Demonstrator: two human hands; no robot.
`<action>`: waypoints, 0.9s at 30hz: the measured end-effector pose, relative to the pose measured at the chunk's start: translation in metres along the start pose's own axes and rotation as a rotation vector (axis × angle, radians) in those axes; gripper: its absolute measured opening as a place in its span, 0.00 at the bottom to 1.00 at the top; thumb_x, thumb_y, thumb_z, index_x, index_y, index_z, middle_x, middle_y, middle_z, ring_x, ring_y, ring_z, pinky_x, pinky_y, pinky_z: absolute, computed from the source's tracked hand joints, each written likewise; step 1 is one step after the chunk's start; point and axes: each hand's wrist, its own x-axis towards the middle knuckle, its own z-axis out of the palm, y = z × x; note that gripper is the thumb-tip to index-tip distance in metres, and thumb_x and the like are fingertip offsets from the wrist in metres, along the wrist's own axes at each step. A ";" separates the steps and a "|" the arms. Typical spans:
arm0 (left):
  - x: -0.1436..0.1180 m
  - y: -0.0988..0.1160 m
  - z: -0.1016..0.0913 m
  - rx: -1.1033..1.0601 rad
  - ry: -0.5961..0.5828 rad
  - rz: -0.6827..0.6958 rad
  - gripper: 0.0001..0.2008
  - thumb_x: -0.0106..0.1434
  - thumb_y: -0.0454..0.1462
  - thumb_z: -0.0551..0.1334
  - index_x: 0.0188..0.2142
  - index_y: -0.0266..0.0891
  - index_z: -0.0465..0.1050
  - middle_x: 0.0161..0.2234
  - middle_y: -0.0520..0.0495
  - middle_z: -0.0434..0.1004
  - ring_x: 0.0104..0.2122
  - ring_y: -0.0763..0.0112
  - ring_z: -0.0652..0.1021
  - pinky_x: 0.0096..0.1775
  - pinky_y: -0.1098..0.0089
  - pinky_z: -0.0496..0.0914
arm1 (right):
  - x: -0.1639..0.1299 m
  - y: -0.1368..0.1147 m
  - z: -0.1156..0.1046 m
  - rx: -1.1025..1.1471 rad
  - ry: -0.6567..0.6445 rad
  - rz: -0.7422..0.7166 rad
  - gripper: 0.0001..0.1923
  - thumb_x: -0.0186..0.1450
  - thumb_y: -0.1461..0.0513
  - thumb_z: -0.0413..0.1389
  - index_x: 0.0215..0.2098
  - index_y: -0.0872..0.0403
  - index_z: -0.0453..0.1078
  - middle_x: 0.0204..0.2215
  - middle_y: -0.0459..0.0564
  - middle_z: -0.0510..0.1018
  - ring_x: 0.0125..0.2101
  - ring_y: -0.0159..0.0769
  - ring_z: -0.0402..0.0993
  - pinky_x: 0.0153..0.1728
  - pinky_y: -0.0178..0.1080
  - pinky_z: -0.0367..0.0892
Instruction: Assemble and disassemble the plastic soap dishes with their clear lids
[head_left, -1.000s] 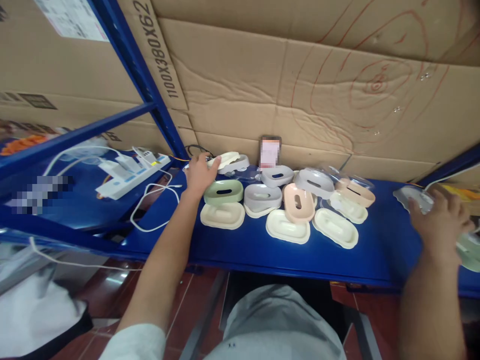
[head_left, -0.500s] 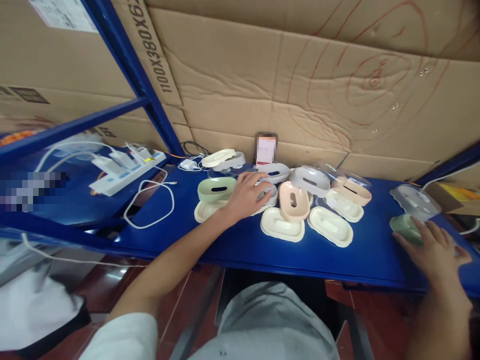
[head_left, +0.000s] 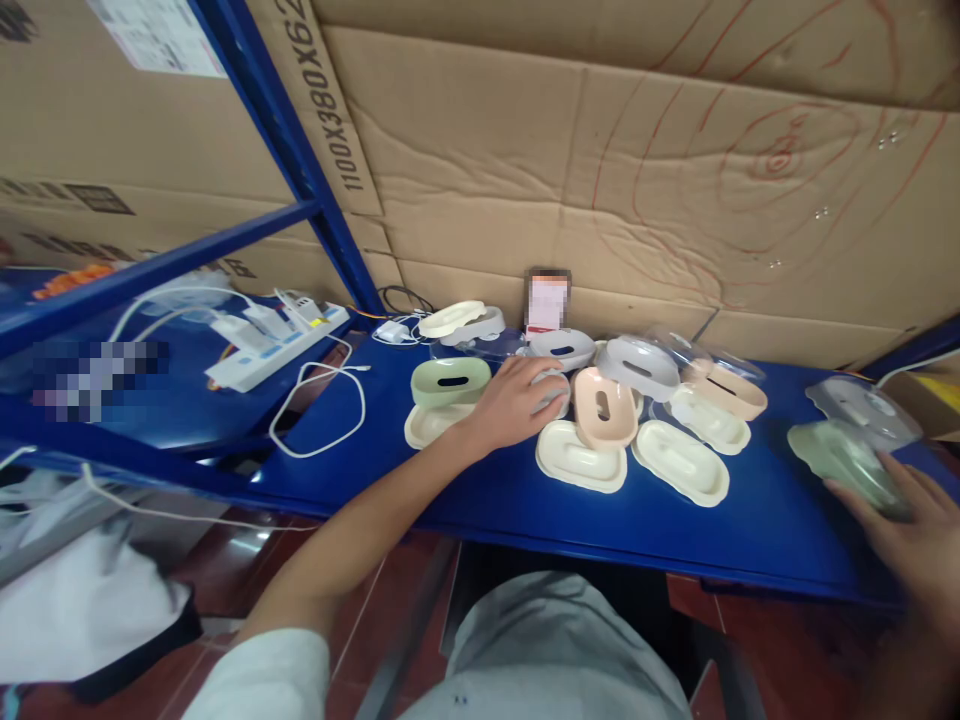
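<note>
At far left, white cloth (head_left: 82, 610) lies low beside red floor tiles (head_left: 225, 560). Above it, a blue shelf frame (head_left: 300, 150) carries a white power strip (head_left: 277, 345) with plugged adapters; a white cable (head_left: 319, 410) loops from it onto the blue surface (head_left: 510, 500). Cardboard sheets (head_left: 600, 180), marked with red scribbles, form the back wall.

On the surface, a green soap-dish top (head_left: 450, 381) sits over a cream tray (head_left: 429, 425). The left hand (head_left: 517, 400) lies just right of these, fingers curled over a grey soap dish (head_left: 551, 390); its grip covers the dish from above, but whether it is closed on the dish cannot be told. A blurred upright card (head_left: 547, 302) stands behind. Next come a pink dish top (head_left: 604, 407), two cream trays (head_left: 581, 457) (head_left: 680, 462), and further grey and pink pieces behind.

At far right, the right hand (head_left: 911, 530) touches a green dish part (head_left: 844, 462) with loosely spread fingers, beside a clear plastic lid (head_left: 862, 410); the view is blurred there.
</note>
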 end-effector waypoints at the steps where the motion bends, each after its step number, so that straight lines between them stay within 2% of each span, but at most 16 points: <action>1: 0.000 0.002 -0.002 -0.049 -0.008 -0.002 0.10 0.77 0.41 0.60 0.52 0.44 0.79 0.58 0.41 0.80 0.57 0.56 0.80 0.60 0.51 0.72 | -0.001 -0.017 -0.002 0.076 0.021 0.010 0.47 0.58 0.25 0.55 0.67 0.35 0.74 0.57 0.53 0.83 0.56 0.64 0.82 0.52 0.61 0.78; 3: 0.001 0.008 -0.005 -0.212 -0.039 0.002 0.17 0.76 0.43 0.62 0.62 0.46 0.73 0.62 0.40 0.77 0.62 0.54 0.77 0.63 0.50 0.71 | 0.000 -0.067 -0.009 0.236 0.055 -0.016 0.44 0.61 0.31 0.61 0.70 0.35 0.70 0.61 0.53 0.81 0.59 0.61 0.79 0.60 0.57 0.75; 4: 0.002 0.012 -0.006 -0.318 -0.059 0.004 0.24 0.75 0.45 0.65 0.67 0.47 0.68 0.65 0.39 0.74 0.65 0.52 0.75 0.65 0.50 0.70 | 0.002 -0.097 -0.014 0.306 0.060 -0.082 0.42 0.63 0.34 0.63 0.71 0.35 0.69 0.63 0.53 0.79 0.60 0.60 0.79 0.62 0.57 0.73; 6: 0.001 0.022 -0.005 -0.551 -0.096 -0.002 0.43 0.69 0.52 0.71 0.75 0.51 0.54 0.73 0.36 0.63 0.69 0.47 0.71 0.65 0.48 0.72 | 0.007 -0.163 -0.022 0.394 -0.035 -0.254 0.41 0.65 0.39 0.65 0.74 0.33 0.65 0.68 0.53 0.74 0.64 0.59 0.75 0.65 0.57 0.71; 8: 0.000 0.031 -0.003 -0.725 -0.103 -0.023 0.58 0.62 0.57 0.75 0.79 0.55 0.41 0.78 0.35 0.50 0.71 0.42 0.68 0.64 0.46 0.73 | 0.015 -0.229 -0.027 0.505 -0.138 -0.440 0.42 0.68 0.44 0.66 0.76 0.34 0.59 0.72 0.55 0.69 0.69 0.59 0.69 0.68 0.61 0.68; 10: -0.001 0.034 -0.001 -0.775 -0.050 -0.060 0.62 0.60 0.58 0.76 0.79 0.56 0.36 0.79 0.35 0.45 0.73 0.38 0.64 0.67 0.43 0.70 | 0.025 -0.286 -0.025 0.623 -0.239 -0.666 0.43 0.70 0.46 0.65 0.78 0.35 0.55 0.74 0.56 0.64 0.71 0.61 0.65 0.68 0.65 0.66; 13: -0.001 0.023 0.000 -0.715 0.094 -0.152 0.58 0.62 0.57 0.75 0.78 0.56 0.39 0.78 0.37 0.48 0.76 0.38 0.57 0.73 0.39 0.58 | 0.040 -0.343 -0.008 0.730 -0.327 -0.784 0.41 0.73 0.46 0.61 0.79 0.38 0.52 0.76 0.57 0.60 0.73 0.61 0.61 0.70 0.67 0.62; 16: 0.002 0.002 -0.001 -0.729 0.147 -0.224 0.56 0.63 0.57 0.74 0.78 0.55 0.42 0.77 0.37 0.50 0.76 0.41 0.58 0.72 0.39 0.59 | 0.049 -0.364 0.014 0.835 -0.430 -0.744 0.37 0.76 0.45 0.57 0.79 0.40 0.54 0.76 0.56 0.61 0.73 0.57 0.60 0.70 0.65 0.62; 20: 0.003 -0.015 -0.004 -0.754 0.087 -0.251 0.55 0.60 0.56 0.77 0.77 0.52 0.48 0.75 0.35 0.57 0.74 0.42 0.63 0.71 0.40 0.61 | 0.048 -0.358 0.026 0.899 -0.513 -0.650 0.34 0.77 0.46 0.54 0.77 0.40 0.57 0.76 0.53 0.62 0.75 0.53 0.58 0.72 0.63 0.60; 23: 0.003 -0.022 -0.012 -0.715 0.067 -0.256 0.53 0.59 0.56 0.78 0.75 0.50 0.55 0.74 0.36 0.61 0.73 0.41 0.65 0.71 0.42 0.62 | 0.048 -0.346 0.027 0.871 -0.433 -0.554 0.32 0.78 0.47 0.52 0.77 0.40 0.57 0.74 0.52 0.65 0.74 0.52 0.60 0.72 0.62 0.60; 25: 0.004 -0.031 -0.019 -0.682 0.126 -0.277 0.52 0.59 0.57 0.77 0.75 0.48 0.57 0.74 0.36 0.61 0.72 0.42 0.67 0.70 0.45 0.65 | 0.053 -0.340 0.033 0.774 -0.347 -0.488 0.33 0.77 0.45 0.53 0.77 0.42 0.59 0.73 0.54 0.66 0.74 0.53 0.61 0.72 0.63 0.60; 27: 0.004 -0.045 -0.025 -0.628 0.199 -0.304 0.52 0.59 0.59 0.75 0.74 0.46 0.57 0.74 0.35 0.60 0.71 0.42 0.67 0.69 0.47 0.67 | 0.058 -0.335 0.043 0.644 -0.332 -0.455 0.35 0.75 0.43 0.55 0.75 0.45 0.62 0.74 0.59 0.64 0.74 0.58 0.59 0.71 0.65 0.58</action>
